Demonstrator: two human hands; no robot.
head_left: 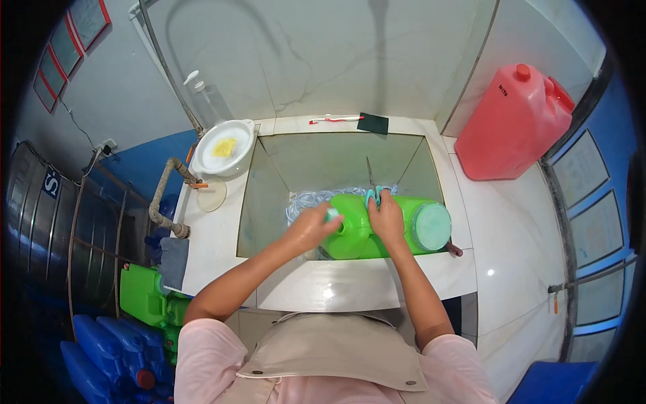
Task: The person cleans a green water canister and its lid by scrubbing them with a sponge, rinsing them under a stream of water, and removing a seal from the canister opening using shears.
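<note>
A bright green jug (350, 248) lies on its side across the front of a tiled sink basin (276, 161). A wide, pale teal lid (431, 227) covers its right end. My left hand (306, 227) is closed around a small pale teal piece that looks like a cap (332, 215), right beside the spout opening at the jug's left end. My right hand (386, 221) rests over the top of the jug, closed on scissors (371, 194) with teal handles, their blades pointing up and away. Fingers hide part of the handles.
Clear whitish tubing or strips (313, 200) lie in the basin behind the jug. A white bowl (237, 158) with a yellow sponge (224, 147) and a pump bottle (208, 101) stand left. A toothbrush (336, 120) and dark green pad (373, 124) lie behind; a red jug (508, 128) stands right.
</note>
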